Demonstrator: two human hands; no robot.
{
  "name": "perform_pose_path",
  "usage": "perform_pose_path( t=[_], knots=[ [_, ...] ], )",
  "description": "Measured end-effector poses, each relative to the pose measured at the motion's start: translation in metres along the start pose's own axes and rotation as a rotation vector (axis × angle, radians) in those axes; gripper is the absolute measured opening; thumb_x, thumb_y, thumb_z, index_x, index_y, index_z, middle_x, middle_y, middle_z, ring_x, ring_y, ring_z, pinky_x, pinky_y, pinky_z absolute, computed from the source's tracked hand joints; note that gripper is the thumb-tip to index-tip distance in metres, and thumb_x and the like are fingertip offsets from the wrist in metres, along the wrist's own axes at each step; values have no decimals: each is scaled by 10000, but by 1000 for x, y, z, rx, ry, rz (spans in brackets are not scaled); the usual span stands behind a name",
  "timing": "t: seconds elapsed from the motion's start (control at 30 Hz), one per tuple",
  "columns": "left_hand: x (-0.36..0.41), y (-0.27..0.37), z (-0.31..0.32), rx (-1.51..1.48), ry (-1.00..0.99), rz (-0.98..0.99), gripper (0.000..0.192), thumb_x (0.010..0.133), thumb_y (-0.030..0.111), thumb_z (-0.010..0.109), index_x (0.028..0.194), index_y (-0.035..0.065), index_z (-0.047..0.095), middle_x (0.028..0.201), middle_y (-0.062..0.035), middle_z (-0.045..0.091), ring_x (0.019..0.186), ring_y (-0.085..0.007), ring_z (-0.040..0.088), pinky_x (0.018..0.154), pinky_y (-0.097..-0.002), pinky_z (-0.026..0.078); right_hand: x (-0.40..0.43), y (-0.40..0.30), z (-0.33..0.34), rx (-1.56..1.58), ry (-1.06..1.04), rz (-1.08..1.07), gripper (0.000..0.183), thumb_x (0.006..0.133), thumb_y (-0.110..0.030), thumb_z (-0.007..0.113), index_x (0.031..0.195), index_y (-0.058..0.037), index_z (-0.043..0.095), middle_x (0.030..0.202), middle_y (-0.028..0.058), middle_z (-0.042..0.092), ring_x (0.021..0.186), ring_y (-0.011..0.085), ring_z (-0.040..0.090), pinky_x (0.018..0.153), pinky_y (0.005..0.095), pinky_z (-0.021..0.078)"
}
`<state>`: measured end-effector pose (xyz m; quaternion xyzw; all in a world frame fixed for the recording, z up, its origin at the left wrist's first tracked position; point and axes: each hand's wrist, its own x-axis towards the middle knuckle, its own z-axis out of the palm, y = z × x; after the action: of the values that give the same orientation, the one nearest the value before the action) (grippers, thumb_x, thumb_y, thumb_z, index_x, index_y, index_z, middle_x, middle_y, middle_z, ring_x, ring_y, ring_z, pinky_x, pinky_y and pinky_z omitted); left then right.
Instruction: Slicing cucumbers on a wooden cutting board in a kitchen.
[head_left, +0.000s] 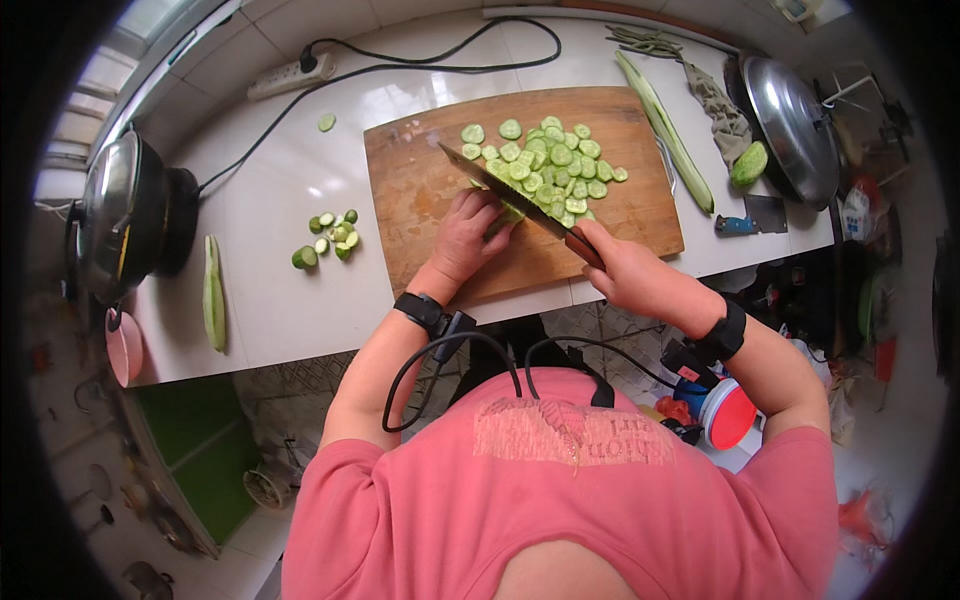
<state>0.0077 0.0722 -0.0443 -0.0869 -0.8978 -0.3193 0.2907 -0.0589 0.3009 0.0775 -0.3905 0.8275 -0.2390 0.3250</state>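
My right hand (626, 266) grips the wooden handle of a kitchen knife (510, 196), whose broad dark blade points up and left over a wooden cutting board (420, 180). Close against the blade's left side, my left hand (466, 229) presses with curled fingers on a green cucumber piece, mostly hidden by the fingers and blade. Many round cucumber slices (559, 154) lie heaped on the board beyond the knife. Left of the board, several cut cucumber ends (341, 234) and a thicker stub (304, 257) rest on the white counter; a single slice (326, 122) lies farther back.
A peeled long vegetable (214, 292), a lidded black pan (120, 217) and a pink bowl (124, 349) stand left. At right lie another long vegetable (667, 135), a cucumber piece (748, 165), a blue-handled cleaver (754, 217) and a lidded wok (791, 131). A power strip (289, 79) lies behind.
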Motion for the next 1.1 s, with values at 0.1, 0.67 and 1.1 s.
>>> perform_pose_path(
  t=[0.1,0.67,1.1],
  knots=[
    [1,0,-3,-8,-12,-13,232,681,121,684,889,48,610,963,-118,577,910,-314,530,794,-386,468,4,-4,-3,12,-44,40,434,823,-57,505,1217,-79,325,863,286,574,806,468,554,673,506,427],
    [-3,-5,0,-33,-20,-25,224,695,125,691,882,38,603,990,-130,572,921,-332,522,801,-394,461,7,-2,1,36,-31,38,452,823,-85,531,1227,-51,332,932,298,568,865,468,549,713,490,434],
    [0,-4,3,-51,-19,-14,211,691,109,661,871,29,588,983,-141,566,944,-346,514,818,-404,456,26,24,11,114,73,-63,437,803,-73,517,1217,-72,376,940,292,575,890,450,554,737,467,451]
  ],
)
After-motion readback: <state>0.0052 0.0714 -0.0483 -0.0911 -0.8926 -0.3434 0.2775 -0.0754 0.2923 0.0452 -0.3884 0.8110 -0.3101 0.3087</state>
